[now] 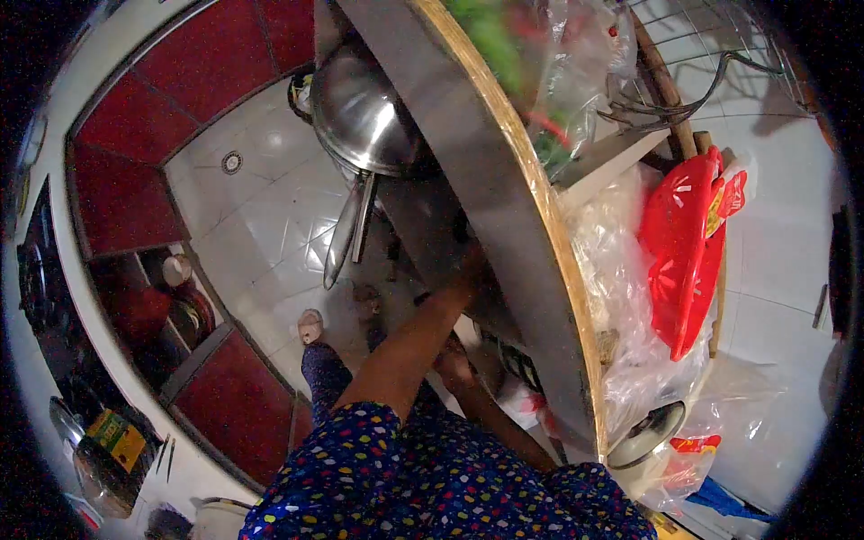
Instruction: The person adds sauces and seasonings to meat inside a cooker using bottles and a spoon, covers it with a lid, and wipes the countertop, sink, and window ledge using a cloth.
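My left hand [472, 263] reaches into the dark space under the shelf edge [531, 261], and its fingers are lost in shadow. Lower and closer to my body is my right hand [455, 364], beside a pale object [464, 333] that is too dim to name. Whether it grips anything cannot be made out. Beyond my hands, a shiny metal pan [364, 112] juts out from under the shelf, its long handle [341, 236] pointing towards me.
Plastic bags [612, 270], a red basin [682, 252] and a glass lid [650, 434] lie on the shelf top at right. Red cabinets [236, 405] line the left. The tiled floor [261, 207] has a drain [232, 162]. My foot [310, 326] is below.
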{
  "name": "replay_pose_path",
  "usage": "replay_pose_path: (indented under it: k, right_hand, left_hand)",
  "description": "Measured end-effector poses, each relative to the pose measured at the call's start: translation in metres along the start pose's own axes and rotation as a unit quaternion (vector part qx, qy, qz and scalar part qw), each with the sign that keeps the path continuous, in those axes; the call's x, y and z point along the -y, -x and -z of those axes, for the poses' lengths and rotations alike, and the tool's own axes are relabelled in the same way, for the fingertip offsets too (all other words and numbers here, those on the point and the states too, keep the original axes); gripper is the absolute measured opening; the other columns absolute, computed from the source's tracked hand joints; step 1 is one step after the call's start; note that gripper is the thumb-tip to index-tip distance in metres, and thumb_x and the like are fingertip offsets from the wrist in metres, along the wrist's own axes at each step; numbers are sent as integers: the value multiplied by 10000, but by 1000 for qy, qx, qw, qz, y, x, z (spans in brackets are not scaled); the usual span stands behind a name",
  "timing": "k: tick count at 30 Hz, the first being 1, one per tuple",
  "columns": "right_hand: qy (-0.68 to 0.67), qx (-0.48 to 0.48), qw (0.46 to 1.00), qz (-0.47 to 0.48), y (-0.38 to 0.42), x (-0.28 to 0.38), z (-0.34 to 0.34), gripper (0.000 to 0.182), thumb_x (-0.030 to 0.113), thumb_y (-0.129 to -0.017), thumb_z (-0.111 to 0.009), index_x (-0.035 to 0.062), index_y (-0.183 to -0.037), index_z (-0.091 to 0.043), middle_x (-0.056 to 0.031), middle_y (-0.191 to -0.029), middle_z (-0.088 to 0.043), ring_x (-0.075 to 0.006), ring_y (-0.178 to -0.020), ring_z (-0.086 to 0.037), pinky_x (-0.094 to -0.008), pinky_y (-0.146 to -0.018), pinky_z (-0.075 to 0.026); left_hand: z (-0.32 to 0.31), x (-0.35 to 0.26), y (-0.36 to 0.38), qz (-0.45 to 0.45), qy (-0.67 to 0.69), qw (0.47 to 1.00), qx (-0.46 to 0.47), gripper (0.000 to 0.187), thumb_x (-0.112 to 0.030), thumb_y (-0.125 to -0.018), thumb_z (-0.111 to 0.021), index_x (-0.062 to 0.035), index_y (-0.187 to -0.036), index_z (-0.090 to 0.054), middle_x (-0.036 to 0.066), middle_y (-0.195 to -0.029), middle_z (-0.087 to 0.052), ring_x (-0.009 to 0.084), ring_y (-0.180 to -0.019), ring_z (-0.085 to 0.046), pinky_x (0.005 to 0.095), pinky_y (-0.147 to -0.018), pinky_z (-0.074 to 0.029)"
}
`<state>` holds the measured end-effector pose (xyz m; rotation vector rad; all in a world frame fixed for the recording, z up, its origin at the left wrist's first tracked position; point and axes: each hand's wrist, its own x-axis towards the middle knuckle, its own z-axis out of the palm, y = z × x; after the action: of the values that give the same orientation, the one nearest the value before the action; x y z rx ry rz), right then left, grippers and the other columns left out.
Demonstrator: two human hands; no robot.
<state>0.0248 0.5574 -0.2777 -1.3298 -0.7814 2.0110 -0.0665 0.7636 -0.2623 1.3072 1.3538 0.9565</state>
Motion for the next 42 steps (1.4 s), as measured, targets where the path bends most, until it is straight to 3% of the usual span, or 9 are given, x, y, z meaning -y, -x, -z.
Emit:
replay_pose_path:
  k: [6,9,13,16,18,20,23,26,42]
  right_hand:
    - [0,9,998,-61,-3,3,-19,470,345,-871,-546,103,-1252,-415,-30,-1135,-493,-166,-1019,-475,-317,-809,-443]
    - [-11,19,996,-89,-7,11,-45,385,314,-890,-520,86,-1194,-461,-41,-1047,-530,-172,-932,-510,-308,-767,-453]
    - [-43,-36,995,-88,-13,20,-82,294,274,-915,-484,64,-1117,-523,-57,-930,-580,-181,-817,-558,-295,-711,-468]
    - [-37,-91,995,6,-33,34,-95,259,244,-933,-457,47,-1059,-570,-68,-842,-617,-188,-730,-593,-286,-669,-478]
    - [103,34,988,112,-76,61,-66,219,235,-934,-471,34,-950,-556,-68,-787,-591,-178,-671,-552,-280,-624,-456]
    - [42,-55,978,198,-102,104,-94,155,194,-928,-490,43,-917,-521,-87,-813,-572,-165,-683,-520,-279,-615,-447]
    - [-95,-302,945,86,-145,174,-121,118,136,-903,-508,52,-984,-500,-94,-878,-560,-175,-768,-521,-278,-619,-447]
    - [-112,-357,919,127,-204,198,-100,156,155,-893,-518,57,-1011,-489,-99,-908,-552,-188,-792,-521,-297,-638,-450]
    - [-120,-328,922,168,-287,204,-24,383,258,-842,-576,88,-1152,-430,-122,-1067,-511,-255,-921,-523,-395,-736,-465]
  left_hand:
    - [36,-24,22,144,-44,988,-27,828,-85,-734,-622,-34,-1413,-151,278,-1349,-326,402,-1169,-428,416,-959,-391]
    - [45,9,75,22,1,998,-62,792,-82,-759,-600,-19,-1405,-146,257,-1343,-344,373,-1128,-479,427,-933,-418]
    - [32,74,140,88,99,988,-83,698,-115,-758,-599,-44,-1370,-271,236,-1247,-455,342,-1086,-520,426,-892,-440]
    - [97,56,203,87,58,993,-47,540,-104,-745,-586,-72,-1261,-430,199,-1086,-557,343,-1005,-563,419,-820,-464]
    - [105,72,226,51,-89,991,-89,410,-104,-733,-577,-78,-1137,-512,178,-964,-588,336,-922,-586,416,-767,-470]
    - [115,78,248,71,-47,989,-119,393,-115,-738,-580,-66,-1121,-508,179,-969,-583,346,-914,-580,424,-769,-468]
    - [119,97,280,111,-23,984,-135,374,-136,-748,-585,-50,-1104,-508,184,-967,-577,359,-895,-577,436,-770,-464]
    - [117,127,317,179,-48,979,-87,351,-153,-767,-583,-44,-1095,-517,195,-947,-577,361,-869,-583,438,-763,-465]
    - [115,147,362,257,62,951,-158,257,-183,-861,-531,-52,-1078,-573,142,-920,-622,270,-784,-628,369,-698,-496]
